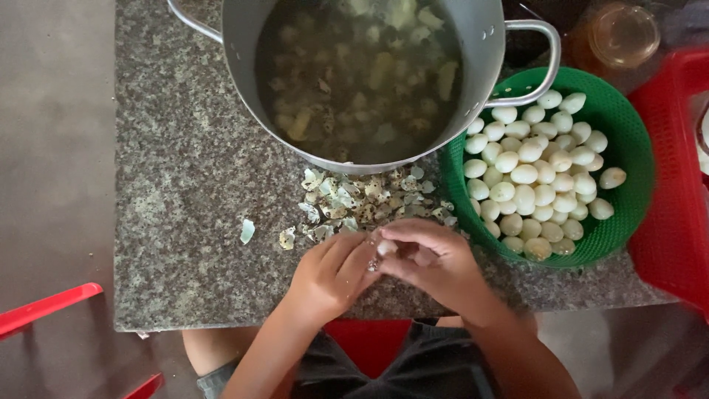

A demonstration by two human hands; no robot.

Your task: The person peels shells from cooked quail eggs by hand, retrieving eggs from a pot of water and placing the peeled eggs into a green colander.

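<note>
Granite slab [185, 185]: work surface, everything within arm's reach.
Big metal pot [244, 29]: murky water, speckled unpeeled quail eggs soaking, likely to loosen shells.
Green basket [628, 148], just right of pot, touching its handle: heaped with peeled white eggs.
Shell pile [362, 203]: against pot base, just beyond hands.
Left hand [332, 270], right hand [436, 258]: close together, fingers curled tight round one quail egg [385, 248], thumbs at the shell.
</note>
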